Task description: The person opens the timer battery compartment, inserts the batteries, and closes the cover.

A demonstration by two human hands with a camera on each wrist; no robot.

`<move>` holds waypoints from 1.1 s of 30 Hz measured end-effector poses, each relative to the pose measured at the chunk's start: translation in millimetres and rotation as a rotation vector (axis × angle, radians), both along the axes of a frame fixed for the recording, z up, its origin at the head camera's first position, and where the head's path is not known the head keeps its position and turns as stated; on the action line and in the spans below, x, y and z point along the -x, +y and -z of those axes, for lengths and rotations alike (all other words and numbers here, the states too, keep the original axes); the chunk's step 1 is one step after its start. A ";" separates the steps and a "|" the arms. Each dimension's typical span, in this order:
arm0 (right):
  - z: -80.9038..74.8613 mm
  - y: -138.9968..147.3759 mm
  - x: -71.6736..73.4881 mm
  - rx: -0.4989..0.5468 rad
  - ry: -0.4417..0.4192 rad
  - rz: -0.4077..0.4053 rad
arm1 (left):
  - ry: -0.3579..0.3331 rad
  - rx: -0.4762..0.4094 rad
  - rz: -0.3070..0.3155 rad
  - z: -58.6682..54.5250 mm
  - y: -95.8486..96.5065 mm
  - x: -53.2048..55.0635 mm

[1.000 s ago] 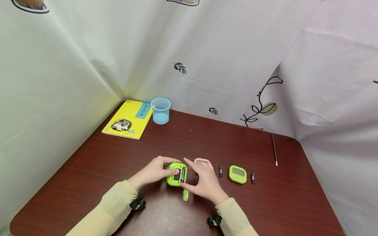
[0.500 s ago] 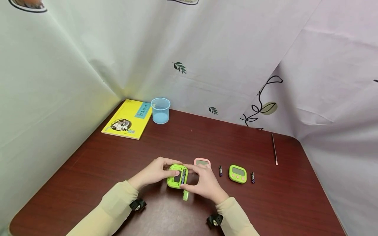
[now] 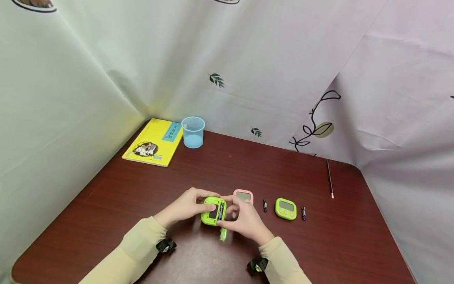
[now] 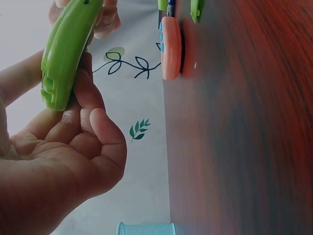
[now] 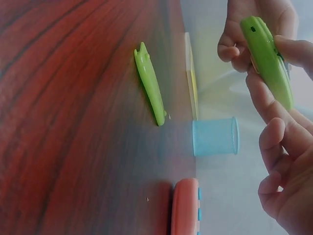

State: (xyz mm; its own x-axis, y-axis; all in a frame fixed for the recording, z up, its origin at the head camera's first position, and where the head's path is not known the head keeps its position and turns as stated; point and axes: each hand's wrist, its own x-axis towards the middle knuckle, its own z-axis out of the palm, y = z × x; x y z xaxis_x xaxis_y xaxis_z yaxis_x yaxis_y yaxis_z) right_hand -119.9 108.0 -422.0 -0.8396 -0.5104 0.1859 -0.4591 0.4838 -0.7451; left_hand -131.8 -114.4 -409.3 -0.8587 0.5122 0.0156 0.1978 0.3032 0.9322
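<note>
A green digital timer (image 3: pixel 210 222) is held up over the table, its back turned up and its battery bay uncovered. A dark AAA-size battery (image 3: pixel 220 212) lies in the bay along the right side. My left hand (image 3: pixel 183 207) grips the timer from the left, thumb across the back. With thumb and fingers, my right hand (image 3: pixel 247 221) pinches the right edge, the thumb at the battery's near end. The green battery cover (image 5: pixel 149 84) rests on the table below, partly hidden by the timer in the head view.
A pink timer (image 3: pixel 243 195) lies just behind my right hand. Farther right are a loose battery (image 3: pixel 265 205), another green timer (image 3: pixel 285 210) and a second battery (image 3: pixel 303 213). A pencil (image 3: pixel 330 179) lies at the right; a yellow book (image 3: pixel 152 138) and blue cup (image 3: pixel 193 136) stand back left.
My right index finger has come down from a raised position onto the timer's far edge, and the other right fingers have curled. My left hand keeps its grip; the timer has barely shifted.
</note>
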 end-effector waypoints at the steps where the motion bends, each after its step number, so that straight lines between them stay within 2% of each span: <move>1: 0.2 0.0 0.0 -0.001 -0.004 0.001 | -0.003 -0.002 0.000 0.2 0.1 -0.1; 10: 0.6 -0.3 -0.9 0.035 -0.064 0.005 | -0.012 -0.018 -0.008 -0.5 1.2 -1.0; 19: 0.1 -0.9 -1.8 0.067 -0.170 0.020 | -0.015 -0.024 -0.002 -0.4 1.9 -2.3; 24: -13.3 -3.0 -6.3 0.083 -0.227 0.012 | -0.010 -0.034 -0.007 0.9 2.8 -2.8; 29: -28.2 -3.4 -10.8 0.113 -0.233 -0.001 | -0.011 -0.036 -0.013 2.0 3.8 -2.0; 33: -17.5 -2.7 -7.5 0.099 -0.230 0.022 | -0.012 -0.038 -0.011 1.6 4.4 -0.8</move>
